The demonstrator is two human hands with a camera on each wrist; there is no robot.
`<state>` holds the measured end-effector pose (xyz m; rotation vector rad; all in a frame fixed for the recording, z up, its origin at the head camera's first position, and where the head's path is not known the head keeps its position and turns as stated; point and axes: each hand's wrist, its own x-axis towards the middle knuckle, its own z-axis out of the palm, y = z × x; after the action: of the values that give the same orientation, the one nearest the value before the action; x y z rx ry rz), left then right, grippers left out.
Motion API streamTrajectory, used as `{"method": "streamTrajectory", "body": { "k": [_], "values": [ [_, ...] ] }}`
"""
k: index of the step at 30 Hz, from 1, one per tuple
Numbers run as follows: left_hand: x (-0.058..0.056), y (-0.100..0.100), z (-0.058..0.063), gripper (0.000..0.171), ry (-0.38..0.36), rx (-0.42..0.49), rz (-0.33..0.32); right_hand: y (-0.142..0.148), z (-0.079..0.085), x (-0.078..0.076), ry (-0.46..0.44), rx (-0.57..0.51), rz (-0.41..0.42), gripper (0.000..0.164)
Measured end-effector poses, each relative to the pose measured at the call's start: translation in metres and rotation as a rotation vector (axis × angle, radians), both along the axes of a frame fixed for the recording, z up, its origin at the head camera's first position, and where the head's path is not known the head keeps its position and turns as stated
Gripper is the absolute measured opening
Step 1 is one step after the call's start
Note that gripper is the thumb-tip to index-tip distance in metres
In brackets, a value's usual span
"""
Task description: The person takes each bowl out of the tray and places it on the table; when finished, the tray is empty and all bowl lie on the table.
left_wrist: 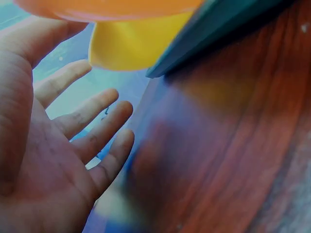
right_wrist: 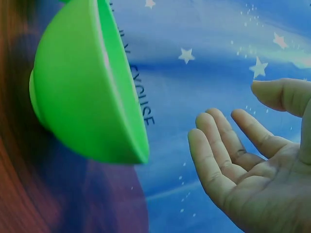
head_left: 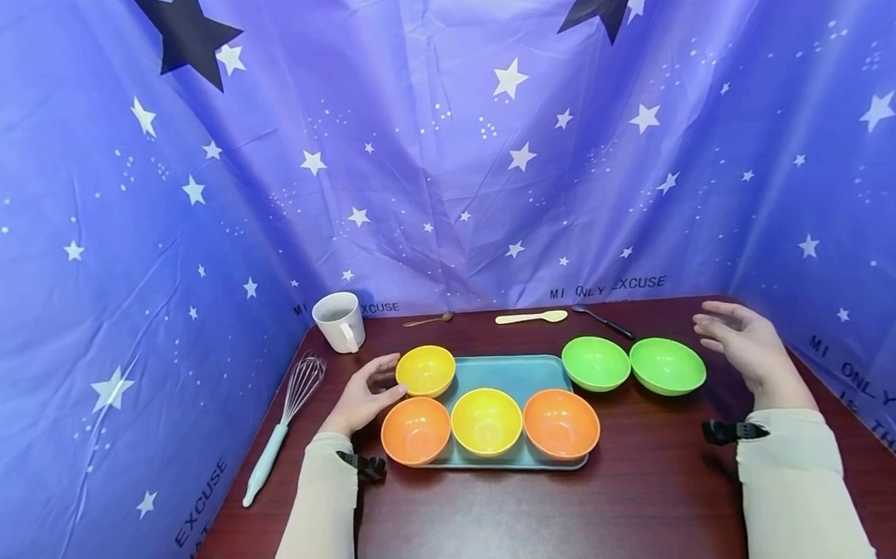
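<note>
My left hand point(head_left: 364, 393) is at the left side of the back yellow bowl point(head_left: 425, 370), fingers spread and relaxed, its fingertips right at the rim. In the left wrist view the palm holds nothing. A front row of an orange bowl point(head_left: 415, 431), a yellow bowl point(head_left: 488, 422) and another orange bowl point(head_left: 562, 425) sits along the near side of the blue-green tray point(head_left: 508, 367). To the right stand two green bowls, one point(head_left: 596, 363) by the tray's corner and the other point(head_left: 668, 367) beside it. My right hand point(head_left: 747, 346) hovers right of that outer green bowl, fingers loosely bent, holding nothing.
A whisk point(head_left: 284, 432) lies at the left edge, with a white mug point(head_left: 339, 322) behind it. Along the back lie a small brown spoon point(head_left: 429, 319), a cream spoon point(head_left: 531, 317) and a dark-handled spoon point(head_left: 606, 322). Star-printed blue cloth point(head_left: 444, 188) walls in the table.
</note>
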<state>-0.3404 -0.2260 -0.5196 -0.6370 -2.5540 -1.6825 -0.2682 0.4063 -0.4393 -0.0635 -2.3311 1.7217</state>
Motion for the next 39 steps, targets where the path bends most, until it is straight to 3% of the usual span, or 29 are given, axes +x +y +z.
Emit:
{"method": "streamTrajectory", "body": {
  "k": [5,15,22,32,39],
  "values": [
    [0.005,-0.002,0.009,0.066,0.006,-0.008,0.013,-0.015,0.008,-0.002,0.021,0.038,-0.029,0.048],
    [0.024,-0.01,0.02,0.065,0.057,-0.071,0.022,-0.046,0.02,-0.007,0.109,-0.173,0.032,0.021],
    [0.044,-0.015,0.021,0.066,0.062,-0.143,0.036,-0.067,0.024,-0.012,0.102,-0.033,0.03,0.034],
    [0.071,-0.022,0.011,0.069,0.076,-0.138,0.02,-0.103,0.042,-0.024,0.133,0.017,0.139,0.037],
    [0.079,-0.022,0.0,0.069,0.067,-0.092,-0.048,-0.134,0.055,-0.03,0.118,0.034,0.209,0.041]
  ]
}}
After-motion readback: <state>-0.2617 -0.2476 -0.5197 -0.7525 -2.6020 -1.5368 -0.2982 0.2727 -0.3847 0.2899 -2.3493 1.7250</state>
